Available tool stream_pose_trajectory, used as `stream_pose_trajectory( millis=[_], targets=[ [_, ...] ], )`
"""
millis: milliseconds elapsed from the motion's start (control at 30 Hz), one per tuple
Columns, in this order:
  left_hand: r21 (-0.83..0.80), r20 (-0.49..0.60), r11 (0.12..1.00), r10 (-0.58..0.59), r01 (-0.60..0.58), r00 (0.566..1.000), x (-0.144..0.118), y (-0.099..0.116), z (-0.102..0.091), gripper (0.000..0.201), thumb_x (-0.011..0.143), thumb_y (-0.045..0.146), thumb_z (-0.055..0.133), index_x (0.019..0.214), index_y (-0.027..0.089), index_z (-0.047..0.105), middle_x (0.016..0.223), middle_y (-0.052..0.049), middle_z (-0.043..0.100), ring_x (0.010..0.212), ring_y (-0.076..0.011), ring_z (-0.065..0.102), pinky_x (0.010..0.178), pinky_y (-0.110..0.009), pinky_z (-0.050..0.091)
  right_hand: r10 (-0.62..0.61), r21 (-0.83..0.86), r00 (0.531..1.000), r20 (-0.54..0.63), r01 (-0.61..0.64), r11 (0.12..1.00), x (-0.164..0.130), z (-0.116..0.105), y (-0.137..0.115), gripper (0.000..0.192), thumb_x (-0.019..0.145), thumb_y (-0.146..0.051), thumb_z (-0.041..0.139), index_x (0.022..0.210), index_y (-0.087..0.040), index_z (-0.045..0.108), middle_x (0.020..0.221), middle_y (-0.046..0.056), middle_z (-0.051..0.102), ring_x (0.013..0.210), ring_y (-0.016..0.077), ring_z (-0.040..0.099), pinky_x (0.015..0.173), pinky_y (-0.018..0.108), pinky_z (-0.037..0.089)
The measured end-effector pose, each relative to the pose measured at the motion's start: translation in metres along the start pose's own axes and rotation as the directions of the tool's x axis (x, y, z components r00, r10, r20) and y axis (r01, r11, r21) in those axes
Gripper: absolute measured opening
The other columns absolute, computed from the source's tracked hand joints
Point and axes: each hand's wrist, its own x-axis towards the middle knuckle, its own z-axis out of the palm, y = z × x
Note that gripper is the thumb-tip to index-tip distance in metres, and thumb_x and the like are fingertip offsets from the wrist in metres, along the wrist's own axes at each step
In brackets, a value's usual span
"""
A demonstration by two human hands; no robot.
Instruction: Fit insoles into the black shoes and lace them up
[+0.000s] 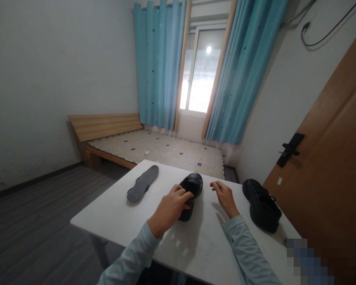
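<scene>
A black shoe point(196, 180) stands on the white table point(121, 221), its toe pointing away from me. My left hand point(173, 206) is closed on its rear part, fingers over the opening and the thumb along the right side. Just right of that shoe, my right hand point(224, 194) hovers over the table with its fingertips drawn together; anything between them is too small to make out. A second black shoe point(264, 211) with laces stands near the right edge. Toward the left lies a grey insole point(142, 184) with a dark cord-like strip partly under it.
Beyond the table is a low wooden bed with a patterned mattress point(166, 146) and a small white remote point(146, 153) on it. Blue curtains point(158, 67) frame a window. A brown door point(323, 158) with a black handle is on the right.
</scene>
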Motion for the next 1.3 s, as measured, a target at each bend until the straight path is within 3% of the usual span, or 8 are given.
stream_pose_trajectory(
  millis=[333,533,700,867,1133,1300],
  targets=[
    [0.042,-0.187,0.999,0.01,-0.002,0.982,-0.022,-0.074,-0.038,0.022,0.081,0.018,0.057,0.102,0.022,0.06,0.101,-0.006,0.059,0.105,-0.0212,0.045,0.089,-0.034,0.045,-0.007,-0.06,0.999,0.033,0.009,0.998,-0.002,0.005,0.002,0.04,0.083,-0.049,0.039,0.077,-0.018,0.064,0.081,0.008,0.07,0.073,0.0219,0.064,0.068,0.033,0.047],
    [0.079,-0.231,0.996,-0.024,0.043,0.973,-0.038,-0.114,-0.053,0.018,0.081,0.02,0.055,0.098,0.019,0.061,0.1,-0.007,0.059,0.106,-0.0217,0.045,0.093,-0.034,0.042,-0.005,-0.078,0.999,0.047,0.009,0.997,-0.003,0.006,-0.001,0.039,0.083,-0.047,0.039,0.075,-0.019,0.064,0.08,0.007,0.069,0.074,0.0224,0.064,0.07,0.032,0.045],
    [0.087,-0.237,0.99,-0.089,0.112,0.967,-0.05,-0.148,-0.053,0.019,0.083,0.027,0.052,0.099,0.02,0.06,0.102,-0.007,0.059,0.109,-0.0224,0.044,0.097,-0.037,0.038,-0.005,-0.089,0.998,0.055,0.009,0.996,-0.003,0.007,-0.001,0.039,0.084,-0.047,0.038,0.075,-0.019,0.064,0.079,0.007,0.069,0.074,0.0227,0.064,0.07,0.032,0.045],
    [0.093,-0.199,0.971,-0.198,0.22,0.96,-0.059,-0.166,-0.048,0.018,0.082,0.026,0.053,0.097,0.02,0.06,0.105,-0.007,0.06,0.111,-0.0228,0.044,0.099,-0.038,0.037,-0.007,-0.099,0.998,0.061,0.013,0.995,-0.003,0.007,0.001,0.04,0.085,-0.047,0.037,0.077,-0.018,0.064,0.08,0.007,0.069,0.075,0.0227,0.064,0.07,0.033,0.045],
    [0.08,-0.252,0.977,-0.173,0.198,0.952,-0.065,-0.194,-0.039,0.019,0.079,0.03,0.055,0.092,0.019,0.063,0.101,-0.008,0.061,0.104,-0.0237,0.049,0.093,-0.036,0.041,-0.012,-0.111,0.998,0.063,0.019,0.994,-0.002,0.008,0.005,0.041,0.085,-0.047,0.036,0.077,-0.018,0.064,0.081,0.008,0.069,0.075,0.0217,0.063,0.07,0.031,0.045],
    [0.067,-0.238,0.984,-0.146,0.166,0.96,-0.064,-0.21,-0.044,0.023,0.075,0.037,0.058,0.088,0.019,0.065,0.093,-0.008,0.064,0.098,-0.0247,0.051,0.088,-0.037,0.044,-0.006,-0.13,0.997,0.072,0.015,0.991,-0.002,0.007,0.005,0.042,0.086,-0.046,0.035,0.078,-0.016,0.063,0.082,0.008,0.069,0.076,0.0209,0.063,0.07,0.03,0.044]
  ],
)
